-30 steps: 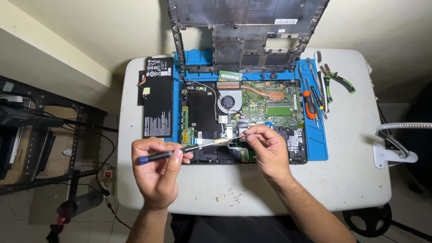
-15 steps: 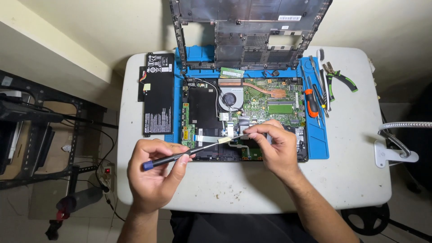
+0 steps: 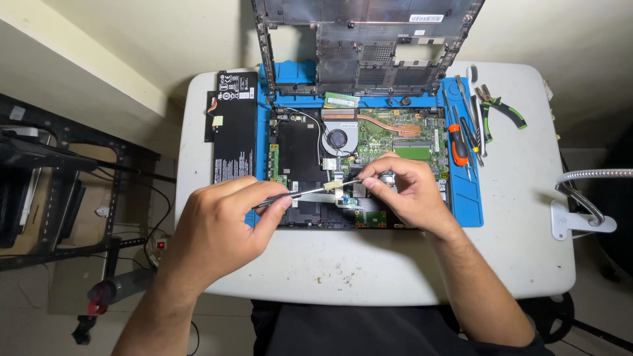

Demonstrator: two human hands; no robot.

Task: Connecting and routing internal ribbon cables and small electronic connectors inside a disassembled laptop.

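Here, left hand [image 3: 221, 231] grips thin tool [image 3: 310, 191] over laptop board [image 3: 389, 142]; right hand [image 3: 405, 191] pinches ribbon cable [image 3: 316, 193].

Light falls from above onto my white table [image 3: 527, 217], which is the brightest patch; its bare top nearly washes out toward three o'clock. Everything off the table at nine o'clock sinks into dim, muddy shadow. My left hand [image 3: 217, 231] and right hand [image 3: 409, 191] throw soft shadows toward six o'clock. The centre is sharp; my left forearm at seven o'clock looks slightly soft. Straight edges bow outward toward the corners, as with a wide lens.
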